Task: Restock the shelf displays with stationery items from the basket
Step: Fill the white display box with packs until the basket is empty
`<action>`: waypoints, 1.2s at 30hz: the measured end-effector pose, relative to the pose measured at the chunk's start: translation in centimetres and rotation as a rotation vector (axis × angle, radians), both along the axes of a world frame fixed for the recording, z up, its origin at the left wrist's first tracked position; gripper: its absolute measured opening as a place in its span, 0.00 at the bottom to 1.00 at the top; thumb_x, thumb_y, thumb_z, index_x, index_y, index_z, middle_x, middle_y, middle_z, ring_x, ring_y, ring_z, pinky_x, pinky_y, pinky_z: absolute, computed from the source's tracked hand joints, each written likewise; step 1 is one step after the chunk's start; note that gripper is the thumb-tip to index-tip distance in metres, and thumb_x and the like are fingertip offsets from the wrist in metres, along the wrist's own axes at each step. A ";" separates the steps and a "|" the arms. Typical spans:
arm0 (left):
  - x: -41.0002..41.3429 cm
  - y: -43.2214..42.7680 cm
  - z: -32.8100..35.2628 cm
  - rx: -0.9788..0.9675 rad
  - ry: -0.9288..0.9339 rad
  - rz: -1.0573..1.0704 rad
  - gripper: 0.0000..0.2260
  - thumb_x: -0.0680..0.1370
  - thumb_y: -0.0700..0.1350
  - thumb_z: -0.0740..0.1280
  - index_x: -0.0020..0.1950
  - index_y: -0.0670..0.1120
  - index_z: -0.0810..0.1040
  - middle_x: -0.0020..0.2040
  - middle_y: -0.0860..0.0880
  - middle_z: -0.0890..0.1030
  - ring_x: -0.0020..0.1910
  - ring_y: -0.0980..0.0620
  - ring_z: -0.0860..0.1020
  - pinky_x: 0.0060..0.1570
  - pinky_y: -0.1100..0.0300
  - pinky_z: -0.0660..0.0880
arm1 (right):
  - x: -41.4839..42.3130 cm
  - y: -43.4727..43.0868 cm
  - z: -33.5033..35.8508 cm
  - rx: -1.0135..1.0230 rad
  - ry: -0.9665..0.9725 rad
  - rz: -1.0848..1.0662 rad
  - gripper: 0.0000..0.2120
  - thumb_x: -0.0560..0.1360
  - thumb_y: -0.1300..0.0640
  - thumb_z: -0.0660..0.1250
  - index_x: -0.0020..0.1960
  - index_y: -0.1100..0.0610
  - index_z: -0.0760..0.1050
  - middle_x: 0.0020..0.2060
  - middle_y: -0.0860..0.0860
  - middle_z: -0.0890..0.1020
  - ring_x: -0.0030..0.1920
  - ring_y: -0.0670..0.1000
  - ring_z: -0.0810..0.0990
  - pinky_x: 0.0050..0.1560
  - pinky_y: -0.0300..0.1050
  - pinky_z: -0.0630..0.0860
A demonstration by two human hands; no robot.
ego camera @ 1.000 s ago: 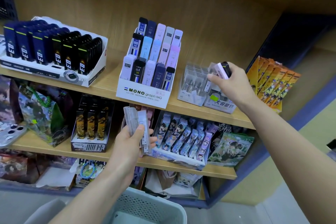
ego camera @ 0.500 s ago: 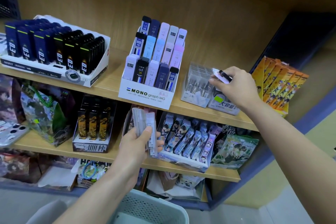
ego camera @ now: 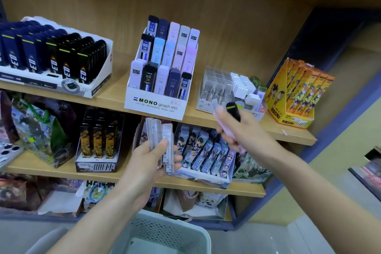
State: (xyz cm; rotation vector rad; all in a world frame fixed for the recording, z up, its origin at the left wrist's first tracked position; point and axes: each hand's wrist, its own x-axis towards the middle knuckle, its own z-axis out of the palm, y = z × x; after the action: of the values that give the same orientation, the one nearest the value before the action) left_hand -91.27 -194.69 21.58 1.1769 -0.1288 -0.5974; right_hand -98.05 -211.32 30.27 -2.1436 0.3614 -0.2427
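Though gripping cases [ego camera: 234, 112], right hand [ego camera: 244, 137] off shelf [ego camera: 292, 137]

Clear upright cases [ego camera: 167, 134]; pale perforated basket [ego camera: 165, 231]

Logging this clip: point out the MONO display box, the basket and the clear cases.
MONO display box [ego camera: 156, 105]: head view, white front panel.
basket [ego camera: 156, 231]: head view, perforated wall.
clear cases [ego camera: 157, 130]: head view, upper part.

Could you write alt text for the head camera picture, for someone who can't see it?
A person's left hand holds several clear cases while the right hand holds a pink case and a black case, in front of wooden shelves of stationery displays. A pale basket sits below.
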 end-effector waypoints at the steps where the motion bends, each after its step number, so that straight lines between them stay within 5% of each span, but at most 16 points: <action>1: -0.1 0.1 0.1 -0.013 0.000 -0.008 0.09 0.81 0.45 0.59 0.55 0.44 0.76 0.47 0.43 0.83 0.38 0.51 0.83 0.34 0.61 0.79 | -0.4 0.7 -0.3 0.029 0.025 0.016 0.18 0.79 0.45 0.58 0.41 0.59 0.74 0.25 0.48 0.75 0.22 0.45 0.70 0.23 0.35 0.67; 4: -0.5 0.4 0.4 -0.051 -0.009 -0.026 0.10 0.81 0.45 0.59 0.57 0.43 0.76 0.41 0.46 0.82 0.32 0.54 0.80 0.31 0.62 0.77 | -0.9 2.6 -1.3 0.147 0.014 0.019 0.13 0.79 0.47 0.59 0.46 0.55 0.76 0.32 0.49 0.83 0.26 0.47 0.78 0.27 0.37 0.73; 10: -1.1 1.4 0.8 -0.033 -0.070 -0.031 0.09 0.82 0.45 0.58 0.50 0.44 0.77 0.34 0.49 0.80 0.30 0.55 0.78 0.32 0.63 0.77 | 0.5 5.2 -3.8 0.140 0.074 0.083 0.08 0.81 0.52 0.57 0.47 0.54 0.70 0.40 0.54 0.78 0.30 0.44 0.78 0.34 0.43 0.81; 16: -0.3 2.8 0.5 0.004 -0.077 0.014 0.09 0.82 0.46 0.58 0.49 0.45 0.77 0.31 0.48 0.80 0.32 0.52 0.77 0.35 0.60 0.77 | 1.9 7.2 -5.9 0.041 0.013 0.021 0.14 0.79 0.48 0.60 0.52 0.59 0.73 0.47 0.63 0.80 0.40 0.52 0.76 0.45 0.53 0.75; 22: 0.3 4.4 0.5 0.068 -0.101 0.024 0.09 0.82 0.43 0.58 0.50 0.44 0.76 0.31 0.49 0.78 0.30 0.56 0.76 0.32 0.63 0.76 | 3.0 9.2 -5.8 -0.102 -0.036 -0.021 0.14 0.81 0.50 0.58 0.38 0.54 0.65 0.30 0.47 0.67 0.29 0.45 0.64 0.33 0.40 0.61; 27: 0.5 5.9 0.4 0.083 -0.036 -0.001 0.09 0.82 0.43 0.57 0.52 0.44 0.77 0.30 0.51 0.79 0.29 0.56 0.76 0.31 0.64 0.75 | 4.4 11.1 -6.1 0.041 -0.056 -0.010 0.10 0.80 0.50 0.58 0.48 0.57 0.71 0.39 0.49 0.72 0.39 0.48 0.69 0.37 0.36 0.65; 32: 1.2 7.3 0.3 0.078 0.014 -0.034 0.09 0.82 0.43 0.57 0.52 0.42 0.76 0.29 0.50 0.79 0.26 0.56 0.75 0.30 0.63 0.71 | 5.5 13.0 -6.2 0.212 -0.050 -0.032 0.13 0.80 0.52 0.60 0.40 0.57 0.69 0.28 0.50 0.71 0.23 0.43 0.68 0.26 0.35 0.68; 36: 1.9 8.5 0.4 -0.062 0.022 -0.063 0.14 0.83 0.49 0.56 0.48 0.42 0.76 0.30 0.48 0.78 0.28 0.54 0.74 0.32 0.60 0.69 | 6.1 14.3 -6.0 0.251 -0.058 -0.017 0.10 0.79 0.50 0.62 0.43 0.56 0.69 0.26 0.48 0.71 0.21 0.44 0.67 0.26 0.38 0.69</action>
State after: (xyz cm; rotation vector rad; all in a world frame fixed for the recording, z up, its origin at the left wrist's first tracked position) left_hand -89.40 -186.21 21.95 1.1095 -0.1647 -0.6575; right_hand -91.94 -196.99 24.26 -1.8839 0.3571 -0.2547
